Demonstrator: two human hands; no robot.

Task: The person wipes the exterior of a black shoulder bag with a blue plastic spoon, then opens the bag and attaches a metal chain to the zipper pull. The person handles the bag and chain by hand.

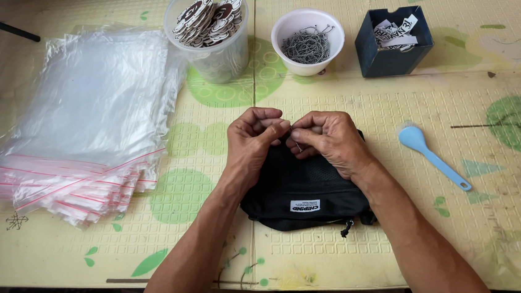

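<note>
Black pouch [306,190], one, under your two hands.
Your left hand [250,141] and right hand [330,141] pinch one small ball chain [298,147] between closed fingertips above it.

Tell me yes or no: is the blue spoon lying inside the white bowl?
No. The blue spoon lies on the table to the right of the hands, while the white bowl holds only small metal chains.
</note>
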